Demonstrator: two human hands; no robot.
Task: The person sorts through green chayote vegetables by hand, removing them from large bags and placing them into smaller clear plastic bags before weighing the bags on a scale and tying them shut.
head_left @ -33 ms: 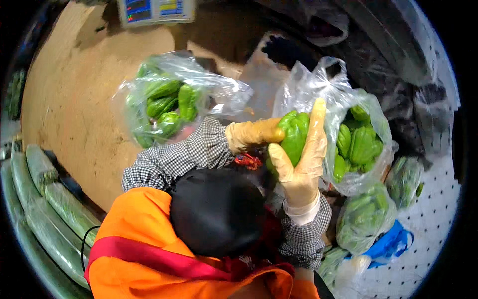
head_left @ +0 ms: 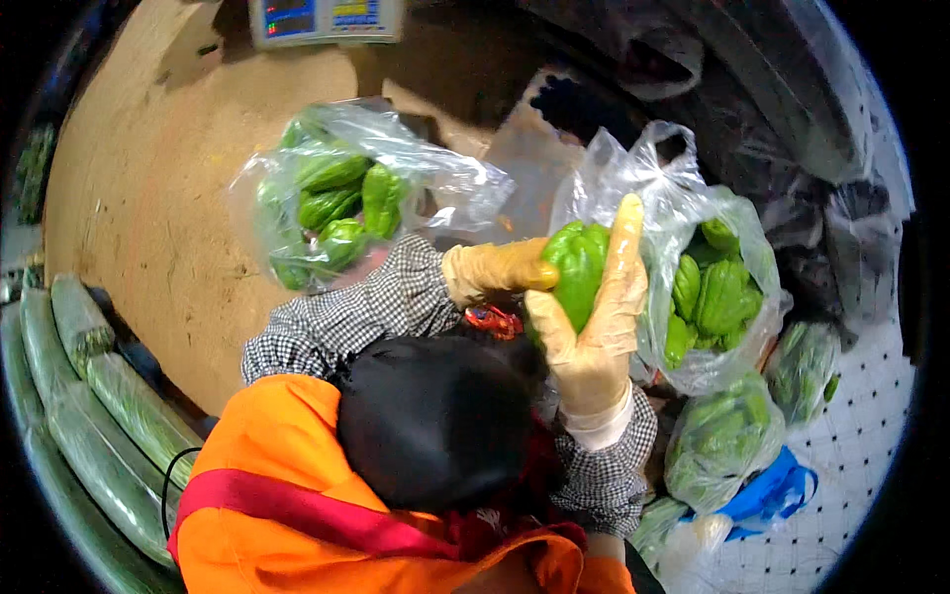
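My left hand [head_left: 495, 272], in a tan glove, grips a light green chayote [head_left: 579, 267] from the left. My right hand [head_left: 599, 337], gloved alike, is round its other side, index finger pointing up; part of the fruit is hidden. Beside it on the right is an open plastic bag [head_left: 752, 267] of chayotes [head_left: 720, 297]. Another clear bag [head_left: 455, 198] with several chayotes [head_left: 322, 208] lies up and to the left. A small red object [head_left: 495, 319], too small to name, is just below my left hand.
A scale [head_left: 327, 20] stands at the back on the brown board [head_left: 158, 218]. Long wrapped green vegetables [head_left: 99, 426] lie along the left. Dark plastic [head_left: 772, 99] fills the back right. Bagged greens [head_left: 722, 441] and a blue bag [head_left: 782, 495] are at lower right, on a dotted white surface [head_left: 851, 475].
My right thumb has shifted slightly down and left on the chayote. The surroundings appear a little shifted in the view. Both hands keep their grip.
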